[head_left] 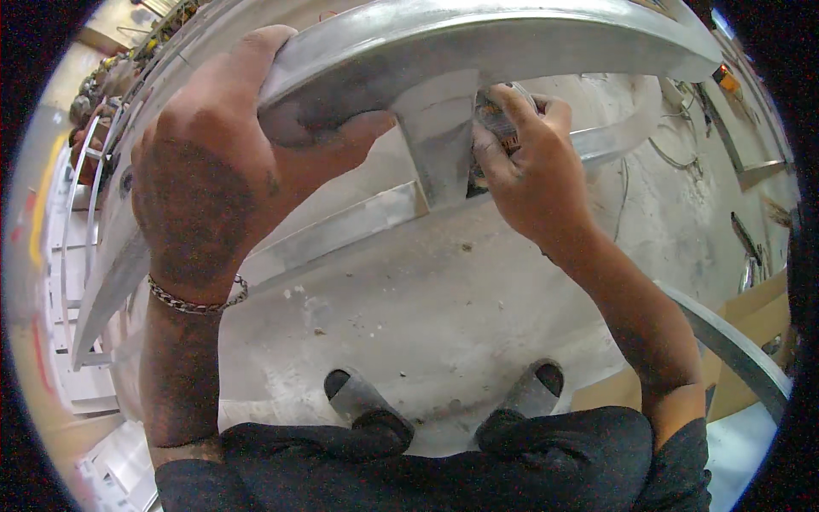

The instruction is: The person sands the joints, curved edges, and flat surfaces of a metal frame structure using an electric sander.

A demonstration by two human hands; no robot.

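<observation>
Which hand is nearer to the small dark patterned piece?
Right. The right hand holds the small dark patterned piece; the left hand is farther left, gripping the curved metal beam.

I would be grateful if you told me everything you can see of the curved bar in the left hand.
The curved bar is silver-grey and looks like bare metal, with a soft sheen on its upper face and a duller side. It arcs across the top of the picture, and a short post meets its underside. The left hand grips its left part, thumb underneath. Part of its upper edge is cut off by the view.
</observation>
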